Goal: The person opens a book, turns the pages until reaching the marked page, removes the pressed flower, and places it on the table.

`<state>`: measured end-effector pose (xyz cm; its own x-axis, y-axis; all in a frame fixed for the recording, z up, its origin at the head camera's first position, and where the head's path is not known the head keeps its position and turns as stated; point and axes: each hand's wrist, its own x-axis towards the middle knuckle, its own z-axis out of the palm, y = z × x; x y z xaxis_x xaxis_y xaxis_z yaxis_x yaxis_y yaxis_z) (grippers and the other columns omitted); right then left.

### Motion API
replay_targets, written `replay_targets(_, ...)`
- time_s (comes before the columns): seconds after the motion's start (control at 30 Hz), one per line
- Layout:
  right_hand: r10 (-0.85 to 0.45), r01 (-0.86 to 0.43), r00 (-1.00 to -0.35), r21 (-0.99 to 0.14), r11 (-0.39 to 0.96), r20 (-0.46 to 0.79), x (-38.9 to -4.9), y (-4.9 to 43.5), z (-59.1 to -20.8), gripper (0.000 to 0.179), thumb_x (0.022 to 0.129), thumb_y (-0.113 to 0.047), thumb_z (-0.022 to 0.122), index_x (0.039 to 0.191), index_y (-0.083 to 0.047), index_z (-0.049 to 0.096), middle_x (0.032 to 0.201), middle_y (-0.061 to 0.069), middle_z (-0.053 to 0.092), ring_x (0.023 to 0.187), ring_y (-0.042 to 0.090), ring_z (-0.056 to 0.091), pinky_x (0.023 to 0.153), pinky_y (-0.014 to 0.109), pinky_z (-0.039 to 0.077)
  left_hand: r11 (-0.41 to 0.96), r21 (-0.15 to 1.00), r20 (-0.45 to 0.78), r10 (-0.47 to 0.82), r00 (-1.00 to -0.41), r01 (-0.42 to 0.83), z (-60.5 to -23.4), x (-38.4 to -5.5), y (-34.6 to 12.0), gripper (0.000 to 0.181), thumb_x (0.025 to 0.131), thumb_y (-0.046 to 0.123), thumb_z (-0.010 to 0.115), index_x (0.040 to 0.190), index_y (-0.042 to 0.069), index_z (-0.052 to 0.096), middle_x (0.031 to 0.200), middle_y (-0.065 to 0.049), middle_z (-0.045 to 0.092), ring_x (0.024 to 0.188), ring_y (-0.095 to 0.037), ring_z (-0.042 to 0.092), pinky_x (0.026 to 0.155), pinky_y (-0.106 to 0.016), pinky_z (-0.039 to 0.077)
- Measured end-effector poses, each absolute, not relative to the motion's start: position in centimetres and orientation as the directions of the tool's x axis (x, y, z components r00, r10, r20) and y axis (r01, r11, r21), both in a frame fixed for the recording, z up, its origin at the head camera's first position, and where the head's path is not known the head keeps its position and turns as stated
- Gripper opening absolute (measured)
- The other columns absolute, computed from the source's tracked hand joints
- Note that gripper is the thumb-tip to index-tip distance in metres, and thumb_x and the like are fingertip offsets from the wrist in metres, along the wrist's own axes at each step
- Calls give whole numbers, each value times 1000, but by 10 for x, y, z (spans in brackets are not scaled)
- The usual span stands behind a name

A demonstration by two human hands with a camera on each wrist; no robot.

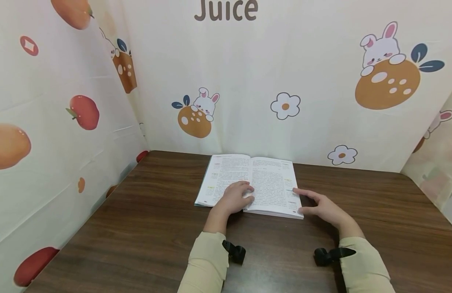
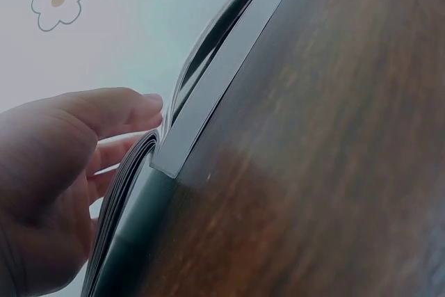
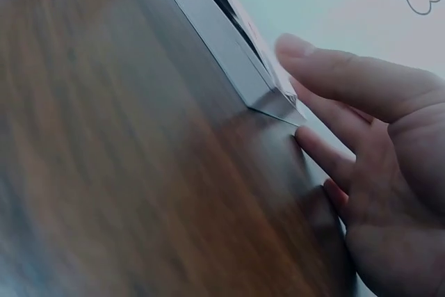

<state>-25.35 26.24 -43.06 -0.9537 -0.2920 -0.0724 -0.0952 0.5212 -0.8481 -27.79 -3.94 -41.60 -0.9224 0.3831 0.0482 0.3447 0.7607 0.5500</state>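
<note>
An open book [image 1: 271, 179] with printed pages lies on the brown wooden table at the back. My left hand [image 1: 233, 197] rests over the inner part of the left page, its fingertips reaching the fold. Seen from the left wrist, that hand's thumb [image 2: 139, 110] lies at the book's fold, above the page edges. At the right edge of the book is my right hand [image 1: 325, 209], thumb and fingers spread apart beside the lower right corner. In the right wrist view its thumb [image 3: 327, 67] is close to the page corner; whether it touches cannot be told.
The dark wooden table [image 1: 138, 228] carries the book. Behind and to the left hangs a pale curtain [image 1: 244, 73] printed with fruit, rabbits and flowers. Black straps with small devices [image 1: 237, 253] sit on both wrists over cream sleeves.
</note>
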Motion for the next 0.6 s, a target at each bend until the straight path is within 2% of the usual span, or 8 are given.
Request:
replay_targets(0.3,-345,-115,-935,-851,513,-82,-252,263,-430,69,74,-24,76,136,-19,48,147,21,24,134,44,12,97,68,8,777,509,88,380,-921,369,-413,-277,-38,27,91,28,56,114,18,63,132,-1,50,127,-22,37,104,-42,24)
replay_targets(0.6,-287,-107,-956,-836,539,-62,-253,259,-429,60,75,-31,75,130,-18,54,143,20,34,133,42,20,98,66,13,789,509,106,340,-934,344,-410,-276,-37,26,91,29,55,114,19,64,127,-1,54,125,-22,40,103,-41,26)
